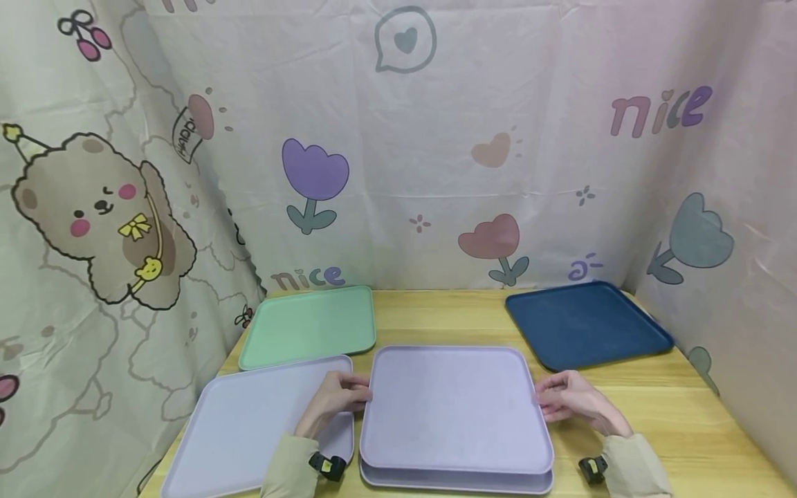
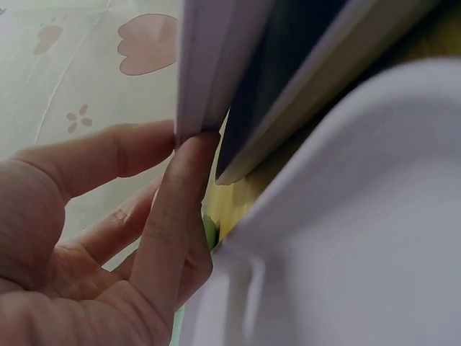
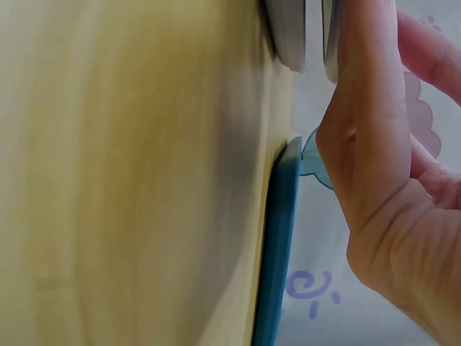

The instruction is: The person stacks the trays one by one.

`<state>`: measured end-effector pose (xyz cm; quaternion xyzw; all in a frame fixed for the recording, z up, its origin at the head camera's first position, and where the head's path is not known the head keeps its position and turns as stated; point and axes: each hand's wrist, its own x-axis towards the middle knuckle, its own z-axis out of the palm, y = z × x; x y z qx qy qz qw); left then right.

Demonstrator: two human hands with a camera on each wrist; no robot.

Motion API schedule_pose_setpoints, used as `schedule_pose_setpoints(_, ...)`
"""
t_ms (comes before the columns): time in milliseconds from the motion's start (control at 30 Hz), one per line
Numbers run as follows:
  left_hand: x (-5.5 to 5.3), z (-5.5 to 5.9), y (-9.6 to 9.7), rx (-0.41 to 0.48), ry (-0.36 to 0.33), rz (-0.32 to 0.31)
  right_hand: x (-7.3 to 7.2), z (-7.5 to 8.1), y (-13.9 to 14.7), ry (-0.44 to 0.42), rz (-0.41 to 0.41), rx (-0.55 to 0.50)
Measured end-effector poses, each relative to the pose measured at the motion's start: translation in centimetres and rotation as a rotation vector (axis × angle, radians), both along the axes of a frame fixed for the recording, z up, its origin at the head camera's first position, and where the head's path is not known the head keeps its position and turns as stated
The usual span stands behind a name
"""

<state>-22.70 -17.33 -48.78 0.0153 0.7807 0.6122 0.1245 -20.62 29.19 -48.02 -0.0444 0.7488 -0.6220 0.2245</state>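
Note:
A lavender tray (image 1: 457, 408) is held level by both hands, one at each side edge. My left hand (image 1: 336, 400) pinches its left rim between thumb and fingers. On the opposite side, my right hand (image 1: 575, 400) grips the right rim; its fingertips are partly hidden in the right wrist view. Directly beneath lies a second lavender tray (image 1: 457, 479), mostly covered, its front edge showing. Both wrist views show a gap between the held tray (image 2: 205, 72) and the lower one (image 3: 289, 32). Another pale lavender tray (image 1: 261, 422) lies under and beside my left hand.
At the back left of the wooden table (image 1: 442, 311) lies a mint green tray (image 1: 311, 325). A dark blue tray (image 1: 588, 325) lies at the back right. A printed curtain (image 1: 398, 138) hangs behind the table and along its sides.

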Motion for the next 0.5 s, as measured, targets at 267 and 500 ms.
schedule_pose_setpoints(267,0.44,0.25,0.17,-0.020,-0.005,-0.004,0.27,-0.43,0.31,-0.007,0.016,0.024)
schedule_pose_setpoints(500,0.63,0.26,0.29,-0.048,-0.014,-0.009,0.26,-0.64,0.35,-0.022,0.025,0.029)
